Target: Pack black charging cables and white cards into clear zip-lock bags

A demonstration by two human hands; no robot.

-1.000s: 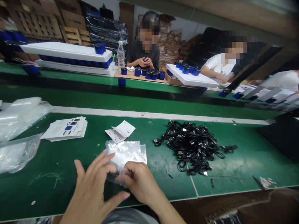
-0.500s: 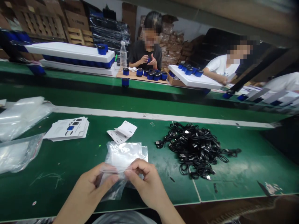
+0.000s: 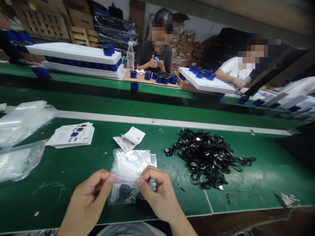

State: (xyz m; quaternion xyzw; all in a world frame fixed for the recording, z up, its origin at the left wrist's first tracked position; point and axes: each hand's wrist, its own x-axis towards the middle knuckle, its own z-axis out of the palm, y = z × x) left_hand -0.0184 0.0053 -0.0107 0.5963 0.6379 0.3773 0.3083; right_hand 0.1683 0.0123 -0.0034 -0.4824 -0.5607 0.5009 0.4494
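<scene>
Between my hands hangs a clear plastic bag (image 3: 124, 194) with something dark inside, likely a coiled cable, seen only dimly. My left hand (image 3: 92, 195) pinches the bag's top left corner between thumb and finger. At the top right corner, my right hand (image 3: 158, 191) pinches the same edge. Just beyond lies a small stack of flat clear bags (image 3: 131, 160), partly covered by the held bag. A folded white leaflet (image 3: 130, 138) rests behind that stack. To the right spreads a tangled heap of black USB cables (image 3: 206, 154).
A pile of printed leaflets (image 3: 70, 136) lies left, beside large plastic packs (image 3: 22, 121). A pale strip (image 3: 172, 124) crosses the green table. Beyond, co-workers sit behind blue round devices (image 3: 162, 78), a water bottle (image 3: 130, 55) and white foam trays (image 3: 73, 52).
My left hand has slid left along the bag's top edge, so the edge is now stretched wider and flat. The dark contents show more clearly. A co-worker's hands have turned a blue device.
</scene>
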